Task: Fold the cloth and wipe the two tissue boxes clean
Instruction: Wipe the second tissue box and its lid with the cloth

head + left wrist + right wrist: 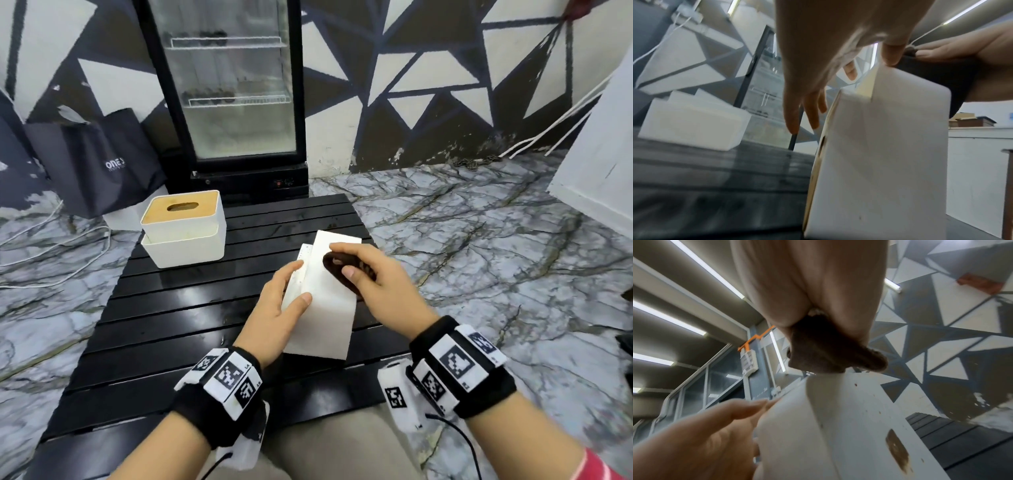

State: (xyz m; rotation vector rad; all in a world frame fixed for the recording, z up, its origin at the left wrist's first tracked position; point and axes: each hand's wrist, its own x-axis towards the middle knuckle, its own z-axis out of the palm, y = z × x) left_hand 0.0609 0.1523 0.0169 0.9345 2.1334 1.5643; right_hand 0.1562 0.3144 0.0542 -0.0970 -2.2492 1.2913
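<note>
On the black slatted table (164, 308) a white tissue box (325, 308) stands tilted on an end. My left hand (291, 291) holds its left edge, fingers along the wooden-lid side and thumb on the broad white face. My right hand (356, 270) grips a folded dark brown cloth (337, 274) and presses it on the box's upper face. The right wrist view shows the cloth (830, 353) on the top edge of the box (838, 426), which carries a brown smudge (897, 449) and specks. The second tissue box (183, 226), white with a wooden lid, stands at the table's far left, untouched.
Behind the table stands a glass-door fridge (233, 96). A dark bag (99, 164) leans against the wall at the left, with white cables (51, 240) trailing on the marble floor. A white panel (599, 154) stands at the right.
</note>
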